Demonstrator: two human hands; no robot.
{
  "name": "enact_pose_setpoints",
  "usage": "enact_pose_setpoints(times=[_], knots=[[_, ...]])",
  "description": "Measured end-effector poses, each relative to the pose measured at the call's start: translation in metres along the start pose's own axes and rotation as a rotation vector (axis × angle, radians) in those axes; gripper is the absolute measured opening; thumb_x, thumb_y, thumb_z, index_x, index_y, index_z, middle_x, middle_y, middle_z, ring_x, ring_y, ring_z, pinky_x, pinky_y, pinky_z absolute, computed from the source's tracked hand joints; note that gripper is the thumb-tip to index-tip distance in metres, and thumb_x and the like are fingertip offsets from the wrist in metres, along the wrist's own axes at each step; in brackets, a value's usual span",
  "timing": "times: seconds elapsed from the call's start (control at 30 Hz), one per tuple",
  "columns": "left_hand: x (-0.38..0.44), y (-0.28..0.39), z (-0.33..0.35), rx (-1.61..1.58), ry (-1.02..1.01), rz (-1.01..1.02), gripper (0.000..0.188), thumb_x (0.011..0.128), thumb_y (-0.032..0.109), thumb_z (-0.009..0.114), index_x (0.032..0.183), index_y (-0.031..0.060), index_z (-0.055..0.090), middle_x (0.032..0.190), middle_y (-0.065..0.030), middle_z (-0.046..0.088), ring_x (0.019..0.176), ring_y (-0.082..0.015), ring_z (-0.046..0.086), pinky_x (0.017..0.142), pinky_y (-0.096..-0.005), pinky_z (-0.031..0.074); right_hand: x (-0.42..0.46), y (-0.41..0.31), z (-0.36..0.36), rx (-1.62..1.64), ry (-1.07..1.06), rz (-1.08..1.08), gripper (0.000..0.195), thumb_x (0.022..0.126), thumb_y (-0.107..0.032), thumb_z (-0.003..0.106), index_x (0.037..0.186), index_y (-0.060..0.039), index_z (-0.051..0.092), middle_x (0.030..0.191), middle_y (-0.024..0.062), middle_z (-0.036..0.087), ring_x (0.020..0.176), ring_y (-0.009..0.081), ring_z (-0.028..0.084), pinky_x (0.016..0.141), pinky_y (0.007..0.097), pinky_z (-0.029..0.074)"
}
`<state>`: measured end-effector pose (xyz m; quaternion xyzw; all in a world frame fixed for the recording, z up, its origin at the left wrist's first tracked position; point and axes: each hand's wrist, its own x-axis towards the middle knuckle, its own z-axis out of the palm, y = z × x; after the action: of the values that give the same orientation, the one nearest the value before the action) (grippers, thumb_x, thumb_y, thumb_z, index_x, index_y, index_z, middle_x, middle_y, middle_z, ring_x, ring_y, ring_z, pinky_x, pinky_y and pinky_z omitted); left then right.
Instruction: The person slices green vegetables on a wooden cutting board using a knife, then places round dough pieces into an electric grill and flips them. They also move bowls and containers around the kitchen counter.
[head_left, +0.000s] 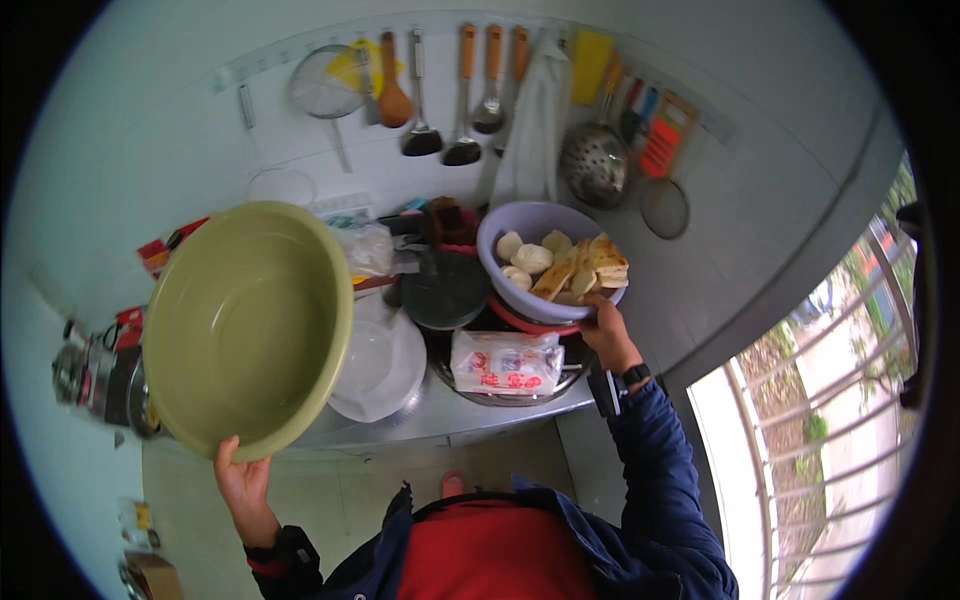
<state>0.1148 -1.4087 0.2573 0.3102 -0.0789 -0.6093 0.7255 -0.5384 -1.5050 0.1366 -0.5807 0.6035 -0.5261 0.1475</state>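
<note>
My left hand (246, 487) grips the lower rim of a large olive-green plastic basin (255, 322), which is tilted so its bare inside faces me. On the right, my right hand (609, 330) holds the near rim of a lavender plastic basin (491, 277). Inside that basin lie round white buns (534, 258) and browned flatbread slices (592, 266). Directly below it shows part of a red basin (517, 316); whether the two touch, I cannot tell. A plastic-wrapped package (508, 364) with red printing lies near my right hand.
A dark round lid (444, 291) and a white plastic basin (375, 367) stand on the metal counter (442, 421). Ladles and spatulas (461, 150), strainers (330, 82) and a white cloth (529, 135) hang on the wall. A barred window (810, 420) is at right.
</note>
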Motion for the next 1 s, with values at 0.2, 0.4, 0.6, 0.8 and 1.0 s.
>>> enact_pose_setpoints(times=[0.2, 0.4, 0.6, 0.8, 1.0], knots=[[-0.095, 0.015, -0.056, -0.069, 0.087, 0.198, 0.051, 0.087, 0.006, 0.055, 0.136, 0.0035, 0.044, 0.133, -0.0131, 0.052, 0.122, -0.0322, 0.051, 0.103, -0.0538, 0.043, 0.081, -0.012, 0.029, -0.38, -0.027, -0.553, 0.036, 0.078, -0.004, 0.071, 0.112, -0.004, 0.059, 0.1, 0.0221, 0.066, 0.093, 0.0399, 0.065, 0.077, 0.0425, 0.053], [-0.177, 0.0, -0.09, -0.038, 0.276, 0.361, 0.046, 0.088, 0.009, 0.052, 0.133, 0.0027, 0.047, 0.131, -0.0141, 0.054, 0.121, -0.0312, 0.052, 0.1, -0.0512, 0.045, 0.115, 0.037, 0.006, -0.1, -0.282, -0.179, 0.051, 0.084, 0.001, 0.064, 0.132, 0.0045, 0.046, 0.118, 0.0172, 0.06, 0.102, 0.0251, 0.06, 0.083, 0.0338, 0.051], [-0.263, -0.02, -0.148, -0.083, 0.508, 0.451, 0.044, 0.086, 0.007, 0.051, 0.129, -0.0006, 0.048, 0.127, -0.0164, 0.056, 0.115, -0.034, 0.056, 0.095, -0.0519, 0.049, 0.073, -0.022, 0.045, -0.186, -0.243, -0.338, 0.048, 0.09, 0.0, 0.06, 0.133, 0.0126, 0.04, 0.112, 0.0201, 0.057, 0.1, 0.0246, 0.057, 0.091, 0.0318, 0.048], [-0.268, -0.021, -0.178, -0.169, 0.574, 0.465, 0.043, 0.085, 0.004, 0.053, 0.127, -0.0018, 0.049, 0.123, -0.0179, 0.057, 0.112, -0.035, 0.058, 0.09, -0.0529, 0.052, 0.026, -0.058, 0.104, 0.945, -0.308, 0.616, 0.02, 0.098, -0.015, 0.05, 0.107, -0.0003, 0.059, 0.095, 0.0093, 0.063, 0.085, 0.0199, 0.059, 0.074, 0.0291, 0.05], [-0.247, 0.018, -0.259, -0.217, 0.545, 0.334, 0.045, 0.083, 0.002, 0.055, 0.127, -0.0008, 0.049, 0.124, -0.0172, 0.057, 0.109, -0.0351, 0.06, 0.089, -0.0544, 0.052, -0.173, -0.287, 0.312, 0.554, -1.264, 0.501, 0.049, 0.096, -0.025, 0.058, 0.134, 0.002, 0.043, 0.123, 0.0142, 0.057, 0.104, 0.025, 0.059, 0.084, 0.0394, 0.056]])
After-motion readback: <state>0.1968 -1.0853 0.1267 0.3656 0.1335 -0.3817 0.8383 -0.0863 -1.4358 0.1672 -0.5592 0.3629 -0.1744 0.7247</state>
